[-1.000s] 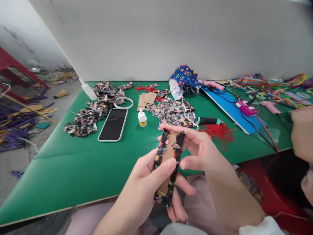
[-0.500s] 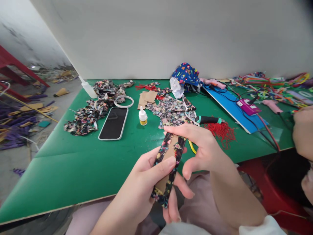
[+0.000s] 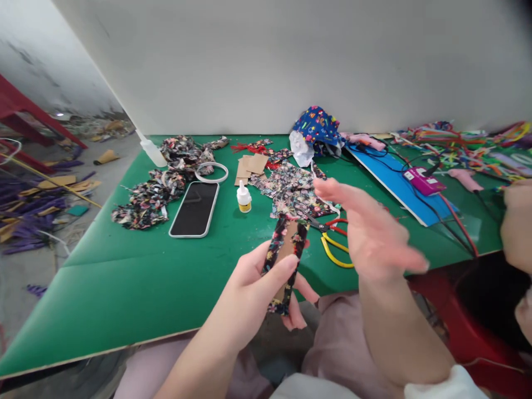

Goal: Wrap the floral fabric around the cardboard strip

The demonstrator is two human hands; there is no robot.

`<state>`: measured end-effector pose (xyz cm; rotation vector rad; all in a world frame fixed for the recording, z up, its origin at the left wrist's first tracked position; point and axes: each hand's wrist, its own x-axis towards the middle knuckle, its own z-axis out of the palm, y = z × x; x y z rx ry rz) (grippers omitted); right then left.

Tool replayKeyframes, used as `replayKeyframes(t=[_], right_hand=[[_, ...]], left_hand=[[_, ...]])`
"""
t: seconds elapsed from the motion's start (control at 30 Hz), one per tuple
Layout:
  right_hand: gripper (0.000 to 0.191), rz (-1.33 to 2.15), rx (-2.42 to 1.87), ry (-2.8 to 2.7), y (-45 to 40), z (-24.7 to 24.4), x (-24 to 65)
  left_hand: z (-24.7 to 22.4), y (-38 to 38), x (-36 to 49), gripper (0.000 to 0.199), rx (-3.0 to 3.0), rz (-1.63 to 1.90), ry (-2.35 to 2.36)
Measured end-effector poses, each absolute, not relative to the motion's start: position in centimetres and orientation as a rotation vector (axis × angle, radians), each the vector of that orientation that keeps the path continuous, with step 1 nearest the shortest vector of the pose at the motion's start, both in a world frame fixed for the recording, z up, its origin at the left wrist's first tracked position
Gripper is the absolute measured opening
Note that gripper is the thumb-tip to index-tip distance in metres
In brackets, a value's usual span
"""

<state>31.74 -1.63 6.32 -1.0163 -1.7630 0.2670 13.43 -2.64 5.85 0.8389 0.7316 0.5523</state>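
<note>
My left hand (image 3: 260, 282) grips a narrow strip of brown cardboard with black floral fabric folded over its edges (image 3: 290, 244), the thumb pressed on its bare middle. My right hand (image 3: 376, 233) is raised to the right, fingers spread and slightly blurred, with nothing in it. Under and beside it lie scissors with red and yellow handles (image 3: 332, 252). Beyond the strip, several pieces of floral fabric (image 3: 293, 188) and small brown cardboard pieces (image 3: 254, 164) rest on the table. A small white glue bottle with a yellow label (image 3: 244, 198) stands left of them.
A phone (image 3: 194, 209), a white ring (image 3: 211, 172), crumpled fabric (image 3: 158, 188) and a nozzle bottle (image 3: 152, 151) lie at the left of the green table (image 3: 145, 277). A blue board (image 3: 388, 177), a magenta box (image 3: 424, 181) and cables are at the right, near another person's arm (image 3: 517, 227).
My right hand has let go of the strip's upper end and moved right, spreading open and uncovering the scissors. My left hand still holds the strip, slightly higher.
</note>
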Motion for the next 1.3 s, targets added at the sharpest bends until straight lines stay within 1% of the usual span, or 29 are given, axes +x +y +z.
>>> replayKeyframes(t=[0.1, 0.17, 0.23, 0.37, 0.6, 0.8, 1.1, 1.3], right_hand=[[0.057, 0.345, -1.015, -1.391, -1.3, 5.8, 31.7], [0.047, 0.435, -1.1, -1.323, -1.1, 5.5, 31.8], [0.042, 0.504, -1.219, -1.364, -1.0, 5.4, 31.8], [0.046, 0.453, -1.364, -1.516, -1.0, 5.5, 31.7], [0.052, 0.353, -1.388, -1.769, -0.9, 5.3, 30.6], [0.052, 0.284, -1.387, -1.819, -0.7, 4.8, 30.0], [0.049, 0.045, -1.358, -1.838, -0.3, 4.5, 29.4], [0.048, -0.047, -1.319, -1.862, 0.0, 4.1, 29.2]], left_hand=[[5.7, -2.8, 13.6, 0.027, 0.963, 0.501, 0.77], [5.4, -2.9, 13.8, 0.026, 1.038, 0.46, 0.778], [5.0, -2.9, 13.9, 0.026, 1.12, 0.406, 0.782], [4.6, -2.9, 14.1, 0.026, 1.304, 0.296, 0.795], [4.3, -2.9, 13.9, 0.029, 1.482, 0.239, 0.826], [4.3, -3.0, 13.7, 0.029, 1.476, 0.229, 0.841], [3.8, -3.2, 13.9, 0.025, 1.414, 0.266, 0.837], [3.4, -3.3, 14.2, 0.021, 1.383, 0.29, 0.836]])
